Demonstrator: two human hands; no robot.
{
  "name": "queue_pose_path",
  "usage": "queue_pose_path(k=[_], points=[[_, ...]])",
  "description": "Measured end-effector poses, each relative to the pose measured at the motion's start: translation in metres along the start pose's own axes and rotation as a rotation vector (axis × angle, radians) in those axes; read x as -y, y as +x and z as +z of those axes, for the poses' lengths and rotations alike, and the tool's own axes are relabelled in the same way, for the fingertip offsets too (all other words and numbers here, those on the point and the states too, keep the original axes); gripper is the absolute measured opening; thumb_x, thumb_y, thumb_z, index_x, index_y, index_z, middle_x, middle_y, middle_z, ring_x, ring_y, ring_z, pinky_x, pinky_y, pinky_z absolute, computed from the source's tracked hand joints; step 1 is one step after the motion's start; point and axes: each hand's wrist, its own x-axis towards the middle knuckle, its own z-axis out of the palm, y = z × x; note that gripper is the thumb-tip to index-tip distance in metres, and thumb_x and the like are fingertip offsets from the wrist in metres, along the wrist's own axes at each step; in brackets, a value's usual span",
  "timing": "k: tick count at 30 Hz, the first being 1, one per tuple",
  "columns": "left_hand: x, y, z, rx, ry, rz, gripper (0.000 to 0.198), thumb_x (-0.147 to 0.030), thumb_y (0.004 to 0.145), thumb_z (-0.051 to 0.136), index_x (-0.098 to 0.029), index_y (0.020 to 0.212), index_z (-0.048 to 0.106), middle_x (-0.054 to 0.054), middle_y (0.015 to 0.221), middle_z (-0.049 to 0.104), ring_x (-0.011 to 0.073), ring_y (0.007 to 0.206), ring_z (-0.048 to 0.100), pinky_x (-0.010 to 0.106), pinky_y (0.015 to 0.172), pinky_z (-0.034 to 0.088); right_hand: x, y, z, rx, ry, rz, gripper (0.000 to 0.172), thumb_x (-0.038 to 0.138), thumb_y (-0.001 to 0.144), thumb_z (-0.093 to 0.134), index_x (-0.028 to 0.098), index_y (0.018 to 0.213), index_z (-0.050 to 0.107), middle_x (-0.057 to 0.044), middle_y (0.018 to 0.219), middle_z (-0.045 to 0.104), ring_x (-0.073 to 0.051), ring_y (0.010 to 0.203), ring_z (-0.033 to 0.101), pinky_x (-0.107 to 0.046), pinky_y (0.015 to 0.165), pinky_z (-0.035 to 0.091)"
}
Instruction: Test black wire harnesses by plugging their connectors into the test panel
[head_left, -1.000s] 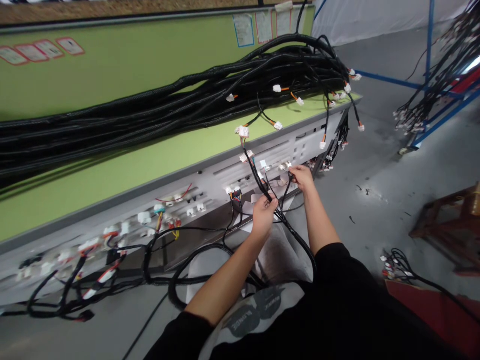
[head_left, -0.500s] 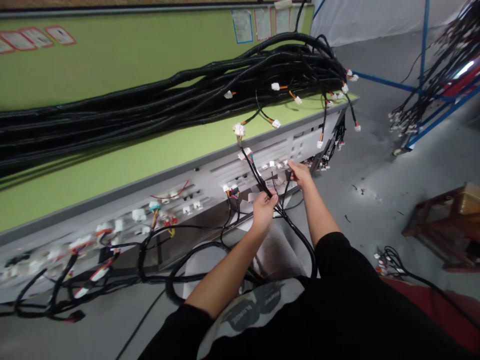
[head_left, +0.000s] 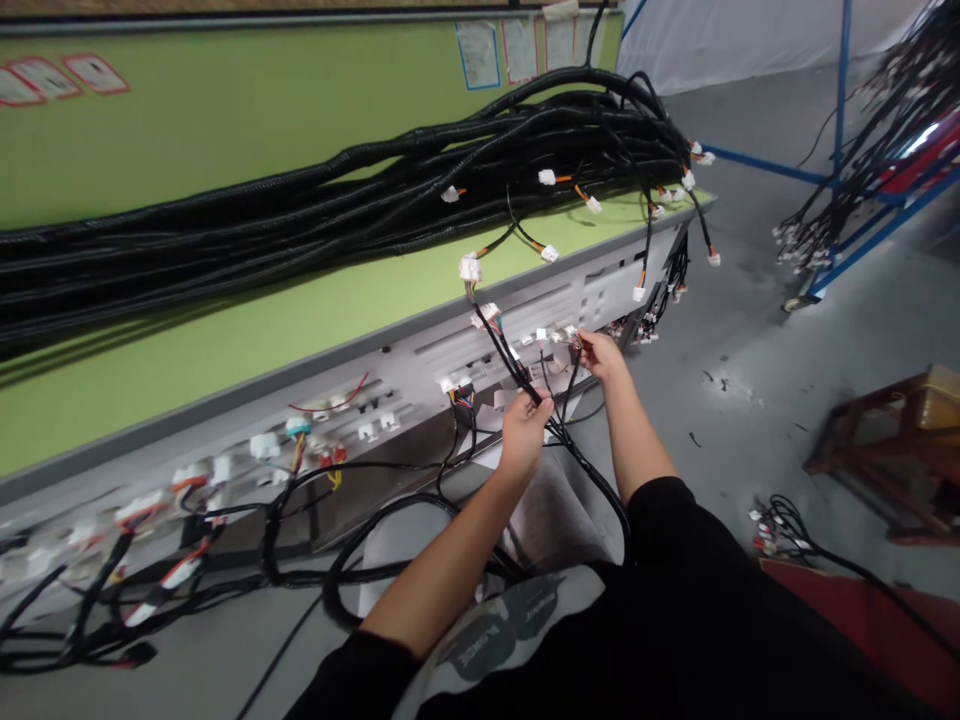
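Note:
My left hand (head_left: 525,430) is closed around the black cables of a wire harness (head_left: 589,470). Two branches run up from this hand and end in white connectors (head_left: 470,268) at the shelf's edge. At the lower white panel (head_left: 420,375), my right hand (head_left: 598,355) pinches a white connector (head_left: 571,335) with thin coloured wires, by a row of white sockets. Its fingertips partly cover the connector, so whether it is seated cannot be told. Left of my hands, a black connector (head_left: 463,390) with coloured wires sits at the panel.
Thick black harnesses (head_left: 360,190) lie along the green shelf (head_left: 225,370), their white-tipped ends hanging at its right. Plugged-in wires (head_left: 292,470) loop off the panel on the left. A wooden stool (head_left: 885,450) and a blue rack (head_left: 840,270) stand to the right.
The view has shifted slightly, so the panel's left part appears farther left and lower. Both hands keep their grips, the right one still at the connector row.

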Motion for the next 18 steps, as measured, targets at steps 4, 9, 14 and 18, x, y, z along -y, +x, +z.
queue_pose_path(k=[4, 9, 14, 18], points=[[0.004, 0.002, -0.002, 0.002, 0.012, -0.002, 0.024, -0.029, 0.062, 0.072, -0.015, 0.08, 0.064, 0.002, 0.074, 0.06, 0.0105, 0.064, 0.05, 0.022, 0.06, 0.038, -0.001, 0.001, 0.006, -0.058, -0.068, -0.049, 0.023, 0.024, 0.065, 0.069, 0.017, 0.057, 0.049, 0.006, 0.044, 0.045, -0.003, 0.036, 0.033, -0.016, 0.033, 0.025], [0.006, 0.003, 0.001, 0.002, -0.002, -0.01, 0.026, -0.029, 0.061, 0.073, -0.015, 0.081, 0.064, 0.002, 0.077, 0.061, 0.0111, 0.066, 0.052, 0.023, 0.062, 0.039, -0.003, 0.003, 0.013, -0.175, -0.183, -0.146, 0.023, 0.025, 0.066, 0.065, 0.019, 0.055, 0.046, 0.007, 0.042, 0.041, -0.006, 0.037, 0.032, -0.021, 0.037, 0.026], [0.003, 0.001, 0.005, -0.019, -0.015, 0.009, 0.021, -0.024, 0.063, 0.072, -0.015, 0.08, 0.064, 0.001, 0.072, 0.06, 0.011, 0.065, 0.052, 0.023, 0.063, 0.039, 0.017, -0.02, 0.007, -0.267, -0.513, -0.384, 0.013, 0.025, 0.067, 0.066, 0.02, 0.061, 0.056, 0.0, 0.061, 0.057, -0.015, 0.065, 0.055, -0.024, 0.059, 0.04], [-0.001, -0.002, 0.008, -0.034, -0.027, 0.015, 0.018, -0.022, 0.063, 0.071, -0.015, 0.078, 0.063, 0.0, 0.069, 0.058, 0.0106, 0.063, 0.05, 0.023, 0.062, 0.039, 0.028, -0.051, 0.026, -0.175, -0.927, -0.595, 0.015, 0.036, 0.072, 0.067, 0.023, 0.077, 0.061, -0.003, 0.073, 0.062, -0.022, 0.089, 0.059, -0.03, 0.075, 0.041]])
